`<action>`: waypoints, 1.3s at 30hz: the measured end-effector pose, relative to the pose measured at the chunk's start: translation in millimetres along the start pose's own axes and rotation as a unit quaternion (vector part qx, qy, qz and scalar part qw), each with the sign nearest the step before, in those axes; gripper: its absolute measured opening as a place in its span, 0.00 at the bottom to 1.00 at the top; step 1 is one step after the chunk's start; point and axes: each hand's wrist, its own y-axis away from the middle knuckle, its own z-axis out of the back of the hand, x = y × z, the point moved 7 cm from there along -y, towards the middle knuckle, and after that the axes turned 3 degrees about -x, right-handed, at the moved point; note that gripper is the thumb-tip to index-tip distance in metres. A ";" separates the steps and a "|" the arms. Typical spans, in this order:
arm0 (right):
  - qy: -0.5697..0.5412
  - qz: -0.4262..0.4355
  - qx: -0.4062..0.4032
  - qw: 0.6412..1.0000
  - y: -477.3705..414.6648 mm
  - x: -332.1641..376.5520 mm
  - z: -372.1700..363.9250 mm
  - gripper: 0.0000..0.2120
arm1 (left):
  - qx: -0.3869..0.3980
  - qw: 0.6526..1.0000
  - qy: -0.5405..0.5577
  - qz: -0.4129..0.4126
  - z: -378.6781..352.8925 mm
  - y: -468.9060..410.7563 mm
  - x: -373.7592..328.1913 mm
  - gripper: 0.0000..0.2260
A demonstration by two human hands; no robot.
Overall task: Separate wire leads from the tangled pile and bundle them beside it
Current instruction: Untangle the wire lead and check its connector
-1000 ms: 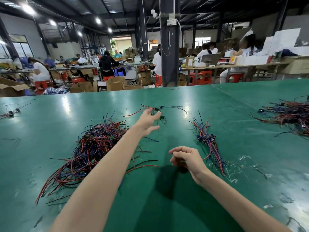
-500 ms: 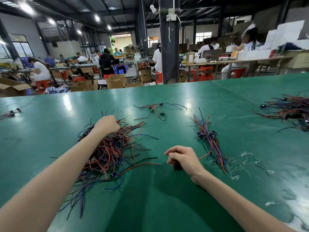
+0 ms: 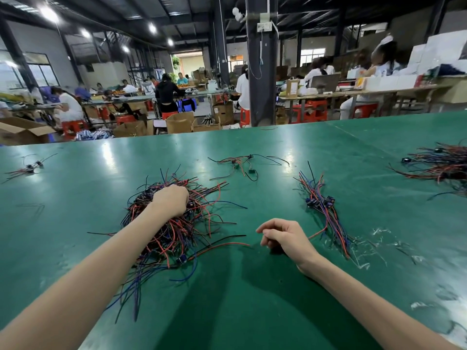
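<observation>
On the desk, the left hand lies on the tangled pile; the bundle lies right of it, the right hand between them, loose leads behind

Green table with tangled pile, bundle, scattered leads

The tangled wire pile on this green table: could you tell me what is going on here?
A person's left hand grips into the tangled pile of red, black and blue wire leads on the green table. The right hand rests loosely curled between that pile and a tidier bundle of red and blue leads.
</observation>
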 end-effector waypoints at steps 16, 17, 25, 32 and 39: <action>0.003 0.001 0.000 1.000 -2.4 0.2 -0.7 0.11 | -0.256 0.964 0.078 -0.010 13.7 7.6 0.3 0.13; 0.001 0.001 -0.001 1.000 -2.3 0.2 -0.7 0.11 | -0.294 0.943 0.154 -0.008 25.3 10.9 2.8 0.12; 0.005 0.017 -0.004 1.000 -1.2 4.5 -0.3 0.11 | -0.153 0.584 0.797 0.014 76.1 28.4 -31.1 0.06; 0.002 0.015 -0.004 1.000 -2.3 3.2 0.5 0.11 | 0.042 0.408 0.912 0.005 55.3 70.2 -104.2 0.07; -0.036 0.007 0.002 0.999 -0.9 2.9 1.0 0.11 | 0.153 0.278 0.948 0.000 53.9 97.3 -136.0 0.09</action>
